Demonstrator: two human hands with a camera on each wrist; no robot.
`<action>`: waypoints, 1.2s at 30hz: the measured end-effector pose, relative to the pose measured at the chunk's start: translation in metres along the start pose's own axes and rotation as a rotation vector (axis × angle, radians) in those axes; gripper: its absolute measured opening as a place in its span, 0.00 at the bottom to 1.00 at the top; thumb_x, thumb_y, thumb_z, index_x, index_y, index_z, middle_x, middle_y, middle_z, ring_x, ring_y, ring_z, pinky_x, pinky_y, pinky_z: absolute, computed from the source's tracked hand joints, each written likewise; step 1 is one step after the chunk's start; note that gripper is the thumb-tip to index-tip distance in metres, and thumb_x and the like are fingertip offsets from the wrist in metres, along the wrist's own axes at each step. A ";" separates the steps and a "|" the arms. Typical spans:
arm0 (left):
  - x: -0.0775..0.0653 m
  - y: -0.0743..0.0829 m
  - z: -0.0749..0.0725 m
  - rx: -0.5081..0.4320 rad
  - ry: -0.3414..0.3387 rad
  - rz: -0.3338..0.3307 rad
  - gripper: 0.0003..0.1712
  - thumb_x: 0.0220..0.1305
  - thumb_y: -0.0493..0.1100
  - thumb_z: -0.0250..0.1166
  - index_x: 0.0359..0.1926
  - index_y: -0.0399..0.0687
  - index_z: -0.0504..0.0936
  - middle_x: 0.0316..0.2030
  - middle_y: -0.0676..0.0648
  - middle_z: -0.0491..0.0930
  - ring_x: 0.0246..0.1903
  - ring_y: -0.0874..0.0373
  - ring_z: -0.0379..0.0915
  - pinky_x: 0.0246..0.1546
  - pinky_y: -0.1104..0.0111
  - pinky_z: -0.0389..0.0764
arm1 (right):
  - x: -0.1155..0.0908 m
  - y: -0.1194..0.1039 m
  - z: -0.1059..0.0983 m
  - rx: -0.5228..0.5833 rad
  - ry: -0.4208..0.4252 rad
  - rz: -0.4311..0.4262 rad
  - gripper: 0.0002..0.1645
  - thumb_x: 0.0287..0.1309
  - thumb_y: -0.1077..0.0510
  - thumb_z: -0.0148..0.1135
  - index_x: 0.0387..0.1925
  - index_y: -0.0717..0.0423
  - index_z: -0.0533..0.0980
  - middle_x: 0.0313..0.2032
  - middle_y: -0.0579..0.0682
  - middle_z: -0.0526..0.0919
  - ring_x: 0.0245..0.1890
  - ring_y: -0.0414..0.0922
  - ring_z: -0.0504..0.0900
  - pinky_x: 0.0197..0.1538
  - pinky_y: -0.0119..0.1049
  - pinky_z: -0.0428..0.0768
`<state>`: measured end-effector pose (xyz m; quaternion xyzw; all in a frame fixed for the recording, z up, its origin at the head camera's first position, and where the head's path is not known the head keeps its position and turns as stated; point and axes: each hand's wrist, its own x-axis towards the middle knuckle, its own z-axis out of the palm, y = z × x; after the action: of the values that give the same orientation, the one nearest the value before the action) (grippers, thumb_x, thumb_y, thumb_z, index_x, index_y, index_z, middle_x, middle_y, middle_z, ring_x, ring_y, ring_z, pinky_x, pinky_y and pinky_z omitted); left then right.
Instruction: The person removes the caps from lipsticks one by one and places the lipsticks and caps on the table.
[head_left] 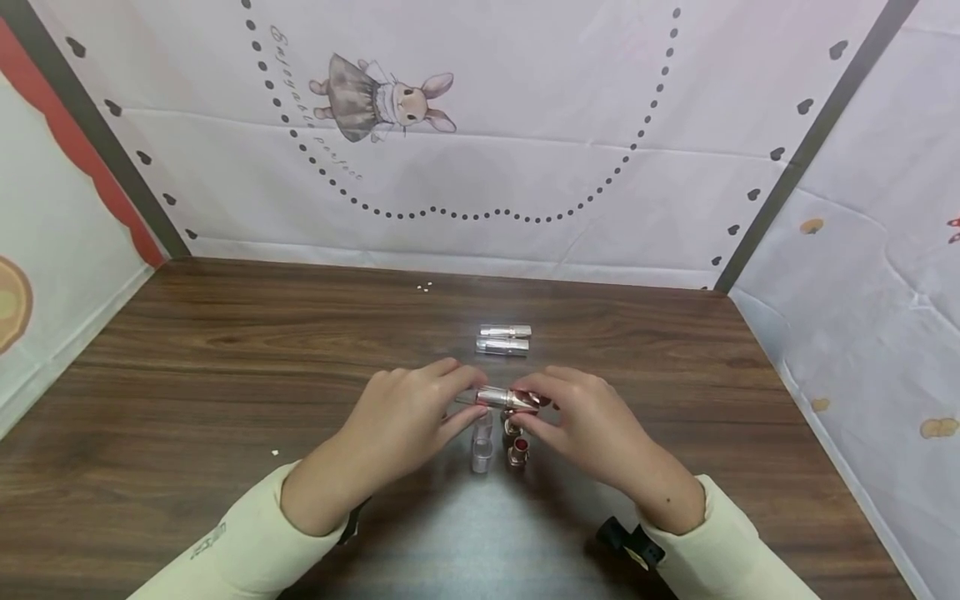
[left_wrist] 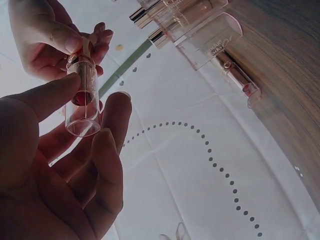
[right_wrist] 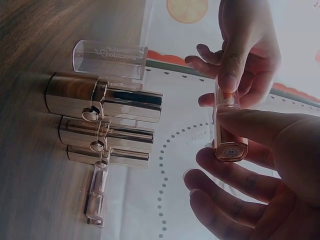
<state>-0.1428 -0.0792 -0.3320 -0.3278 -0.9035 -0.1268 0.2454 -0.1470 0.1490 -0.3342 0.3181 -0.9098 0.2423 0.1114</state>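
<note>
My left hand (head_left: 408,417) pinches a clear cap (left_wrist: 82,124) between thumb and fingertips. Inside that cap shows the red bullet of a lipstick (left_wrist: 82,96). The lipstick's shiny rose-gold base is gripped by my right hand (head_left: 596,421), thumb on one side and fingers on the other. In the right wrist view, a round label marks the end of this lipstick (right_wrist: 231,152). Both hands hold it lengthwise between them, above the table. Just below stand an uncapped lipstick (head_left: 518,452) with a red tip and a clear cap (head_left: 482,457); another uncapped one is partly hidden by my right hand.
Two capped lipsticks (head_left: 504,345) lie side by side beyond my hands. The brown wood-grain table (head_left: 225,358) meets a printed white cloth wall (head_left: 487,150) at the back. Small white specks (head_left: 425,287) lie near the far edge, and one more is left of my left forearm.
</note>
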 end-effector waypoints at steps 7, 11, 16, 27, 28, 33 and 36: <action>0.001 0.000 0.001 -0.006 0.031 0.009 0.15 0.56 0.52 0.75 0.43 0.54 0.85 0.31 0.55 0.85 0.14 0.64 0.72 0.13 0.72 0.63 | 0.000 0.001 -0.002 0.010 -0.005 0.023 0.15 0.54 0.55 0.75 0.45 0.49 0.84 0.36 0.40 0.85 0.35 0.34 0.83 0.36 0.30 0.81; 0.001 0.000 0.001 -0.006 0.031 0.013 0.15 0.57 0.52 0.75 0.43 0.54 0.85 0.31 0.56 0.84 0.13 0.65 0.69 0.12 0.74 0.61 | -0.001 0.001 -0.001 0.010 -0.021 0.042 0.15 0.55 0.56 0.75 0.45 0.49 0.83 0.37 0.40 0.85 0.35 0.34 0.83 0.37 0.32 0.82; 0.000 -0.002 0.002 -0.001 0.032 0.014 0.15 0.56 0.52 0.75 0.43 0.54 0.85 0.31 0.56 0.85 0.13 0.65 0.68 0.12 0.74 0.61 | 0.001 0.001 0.000 0.008 -0.019 0.038 0.15 0.55 0.56 0.74 0.45 0.49 0.83 0.38 0.41 0.86 0.36 0.35 0.84 0.38 0.34 0.83; 0.001 -0.004 0.002 0.005 0.003 -0.008 0.15 0.55 0.52 0.75 0.42 0.55 0.85 0.31 0.56 0.85 0.14 0.64 0.71 0.13 0.72 0.64 | 0.000 0.002 0.001 -0.025 -0.006 -0.014 0.14 0.55 0.54 0.75 0.44 0.49 0.84 0.35 0.40 0.84 0.32 0.34 0.80 0.36 0.29 0.79; 0.001 -0.004 0.002 0.005 0.003 -0.009 0.15 0.55 0.52 0.76 0.42 0.55 0.85 0.30 0.56 0.85 0.14 0.63 0.72 0.13 0.72 0.64 | 0.000 0.002 0.001 -0.027 -0.002 -0.022 0.14 0.55 0.54 0.75 0.44 0.48 0.84 0.34 0.40 0.83 0.32 0.33 0.79 0.35 0.28 0.78; 0.001 -0.003 0.002 0.006 -0.005 -0.014 0.15 0.55 0.53 0.76 0.41 0.56 0.85 0.29 0.57 0.85 0.14 0.64 0.69 0.13 0.72 0.63 | 0.000 0.001 0.001 -0.030 -0.004 -0.035 0.12 0.55 0.54 0.75 0.42 0.48 0.84 0.34 0.38 0.81 0.30 0.32 0.76 0.32 0.26 0.75; 0.001 -0.002 0.002 0.012 -0.011 -0.017 0.15 0.56 0.54 0.75 0.41 0.57 0.85 0.30 0.57 0.85 0.13 0.64 0.68 0.13 0.72 0.62 | -0.001 0.001 0.002 -0.036 -0.006 -0.034 0.13 0.55 0.54 0.75 0.42 0.48 0.84 0.33 0.39 0.80 0.30 0.32 0.75 0.32 0.26 0.75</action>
<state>-0.1456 -0.0794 -0.3338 -0.3194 -0.9082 -0.1219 0.2414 -0.1465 0.1493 -0.3362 0.3323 -0.9088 0.2228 0.1185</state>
